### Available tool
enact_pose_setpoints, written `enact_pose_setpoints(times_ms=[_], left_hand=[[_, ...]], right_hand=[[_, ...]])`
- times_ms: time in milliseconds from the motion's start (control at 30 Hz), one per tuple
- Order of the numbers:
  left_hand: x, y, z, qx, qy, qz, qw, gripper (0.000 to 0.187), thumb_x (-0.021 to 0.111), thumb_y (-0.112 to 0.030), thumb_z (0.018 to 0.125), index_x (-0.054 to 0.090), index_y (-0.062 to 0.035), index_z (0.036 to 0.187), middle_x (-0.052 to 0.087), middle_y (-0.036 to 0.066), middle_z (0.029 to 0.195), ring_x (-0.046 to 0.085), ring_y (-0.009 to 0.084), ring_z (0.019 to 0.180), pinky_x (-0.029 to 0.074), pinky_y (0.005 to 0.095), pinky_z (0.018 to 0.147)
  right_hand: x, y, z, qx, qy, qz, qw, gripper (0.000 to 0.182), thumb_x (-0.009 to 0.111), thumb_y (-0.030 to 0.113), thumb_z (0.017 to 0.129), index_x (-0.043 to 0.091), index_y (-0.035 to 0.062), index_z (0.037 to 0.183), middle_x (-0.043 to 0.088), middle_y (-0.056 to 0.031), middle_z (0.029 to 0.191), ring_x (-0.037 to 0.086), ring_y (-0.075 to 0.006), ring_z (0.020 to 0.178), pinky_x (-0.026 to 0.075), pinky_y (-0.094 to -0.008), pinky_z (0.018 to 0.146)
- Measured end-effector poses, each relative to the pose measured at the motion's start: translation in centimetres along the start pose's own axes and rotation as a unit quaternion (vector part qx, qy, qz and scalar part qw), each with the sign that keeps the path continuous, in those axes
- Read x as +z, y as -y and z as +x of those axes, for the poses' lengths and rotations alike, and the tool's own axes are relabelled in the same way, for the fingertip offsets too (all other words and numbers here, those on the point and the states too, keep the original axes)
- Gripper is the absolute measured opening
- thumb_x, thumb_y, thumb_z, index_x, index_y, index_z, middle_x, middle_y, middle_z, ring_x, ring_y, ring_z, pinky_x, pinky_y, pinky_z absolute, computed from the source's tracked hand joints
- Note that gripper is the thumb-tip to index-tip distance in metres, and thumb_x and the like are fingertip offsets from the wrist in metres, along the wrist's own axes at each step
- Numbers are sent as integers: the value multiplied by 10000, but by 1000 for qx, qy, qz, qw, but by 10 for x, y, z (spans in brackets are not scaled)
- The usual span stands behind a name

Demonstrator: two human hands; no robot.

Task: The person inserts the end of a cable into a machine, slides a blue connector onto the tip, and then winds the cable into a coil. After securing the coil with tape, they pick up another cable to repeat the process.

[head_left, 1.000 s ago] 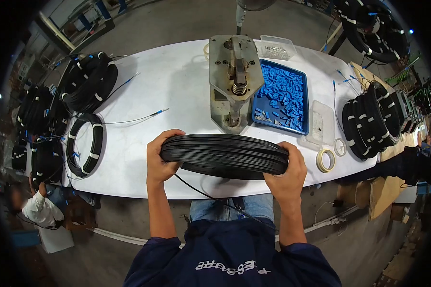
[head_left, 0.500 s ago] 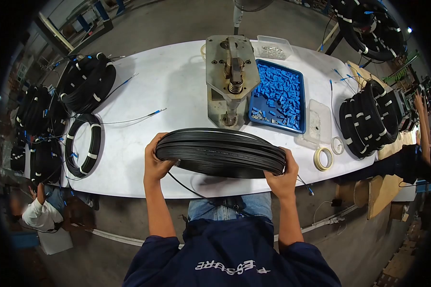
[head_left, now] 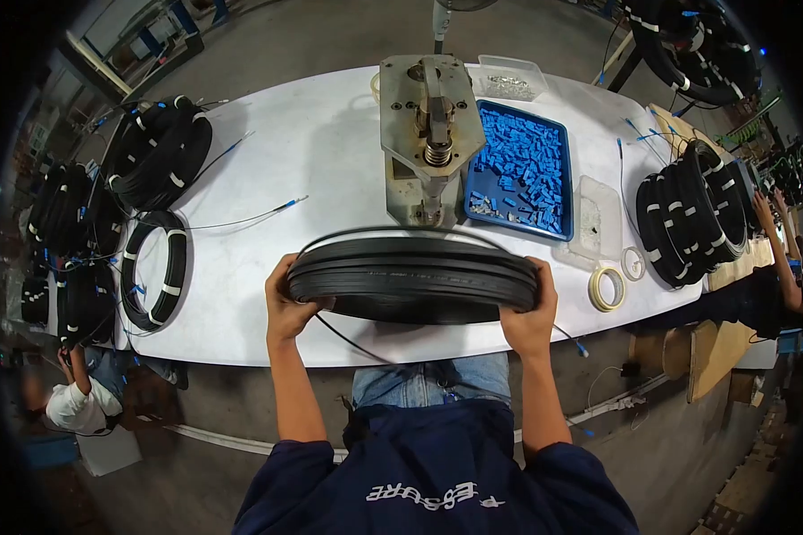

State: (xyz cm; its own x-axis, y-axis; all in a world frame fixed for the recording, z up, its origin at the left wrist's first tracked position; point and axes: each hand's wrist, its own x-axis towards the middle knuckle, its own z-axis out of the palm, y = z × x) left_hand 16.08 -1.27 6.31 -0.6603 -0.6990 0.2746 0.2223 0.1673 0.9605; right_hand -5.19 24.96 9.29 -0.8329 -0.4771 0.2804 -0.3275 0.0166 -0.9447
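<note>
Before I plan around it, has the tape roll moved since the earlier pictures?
No; the tape roll lies where it was, off the blue tray's near right corner.

Black cable coil (head_left: 410, 283), apparently unbound, held tilted above tabletop

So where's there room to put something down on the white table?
The biggest bare patch is between the left coils and the metal press, though thin cable ends poke in. Right of the press it's crowded: blue tray, clear boxes, tape roll, more coils.
</note>
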Motion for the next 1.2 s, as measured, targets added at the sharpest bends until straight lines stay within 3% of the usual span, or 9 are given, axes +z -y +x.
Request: enact_pose_setpoints(times_ms=[167,400,533,733,767,900,1000,1033,1200], left_hand=[[7,27,-2,-55,-67,-67,994,463,780,56,656,614,29,1087,684,51,945,658,146,840,544,267,777],[18,78,-32,-126,-49,-125,983,423,779,-45,685,607,-44,1071,642,49,937,630,187,924,499,324,809],[45,84,-22,-117,-145,-207,960,240,678,-20,751,555,-40,956,565,52,778,612,204,724,490,335,722],[24,23,13,-11,-40,-266,963,451,751,-113,735,547,31,1111,549,54,768,554,169,667,487,335,648],[22,11,15,-15,-13,-291,956,594,777,-117,707,503,43,1210,553,54,806,586,176,719,512,354,696],[35,-5,10,-56,14,-260,964,694,800,-78,670,445,4,1260,557,45,844,633,205,803,542,416,826],[66,-6,7,-59,-25,-288,955,533,693,-49,718,460,-42,1198,512,41,823,612,210,759,548,452,832],[79,-9,8,-49,-93,-315,943,506,599,-35,718,464,-40,1206,492,42,829,561,180,683,545,401,731],[76,-27,25,30,-72,-401,913,482,537,-38,709,450,-35,1183,440,26,818,419,107,587,410,253,550]], right_hand=[[14,1,-1,42,-47,134,989,530,667,-147,681,488,4,1156,576,-40,1018,586,-120,952,478,-246,864],[13,-5,9,32,-24,137,990,556,682,-138,685,497,4,1190,587,-43,1061,585,-125,1009,461,-264,933],[18,-7,19,88,-38,160,983,472,700,-100,720,542,15,1150,605,-24,971,605,-123,944,465,-261,896],[15,4,25,141,-67,262,952,379,687,-100,686,606,32,1031,583,-11,867,560,-102,811,448,-245,765],[13,13,27,148,-69,280,946,363,681,-96,684,607,34,1015,579,-13,874,558,-108,823,448,-251,770],[6,34,30,162,-78,332,926,395,655,-95,674,584,40,1038,560,-36,925,546,-139,875,448,-274,805],[7,44,31,161,-94,359,915,444,641,-101,668,561,39,1082,550,-49,957,543,-158,893,451,-284,814],[9,48,31,159,-100,372,909,434,639,-98,673,561,37,1079,551,-50,959,545,-161,892,453,-290,816],[8,67,37,179,-66,392,900,447,617,-76,714,539,18,1144,559,-62,992,555,-172,899,464,-308,826]])
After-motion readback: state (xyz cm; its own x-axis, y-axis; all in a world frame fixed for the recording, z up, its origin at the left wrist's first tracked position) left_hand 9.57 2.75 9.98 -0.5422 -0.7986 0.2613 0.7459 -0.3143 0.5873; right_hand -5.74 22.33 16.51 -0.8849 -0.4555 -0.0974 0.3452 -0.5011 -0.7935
